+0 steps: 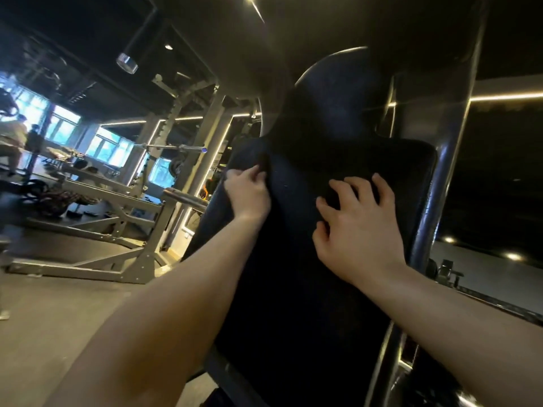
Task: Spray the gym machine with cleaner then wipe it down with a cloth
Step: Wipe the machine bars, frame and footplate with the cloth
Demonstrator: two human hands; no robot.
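Note:
The gym machine's tall dark back pad (pixel 346 92) fills the middle of the view, its frame post (pixel 446 160) on the right. A dark cloth (pixel 296 259) lies over the pad's face, hard to tell from the pad in the dim light. At the pad's upper left edge my left hand (pixel 249 192) pinches a fold of the cloth. My right hand (pixel 358 224) lies on the cloth to the right, its fingers spread and bent, the tips dug into the fabric.
A grey power rack (pixel 123 218) with a barbell (pixel 176 147) stands on the floor to the left. A padded roller (pixel 183 198) sticks out beside the pad. People are by the windows at the far left. A mirror wall is on the right.

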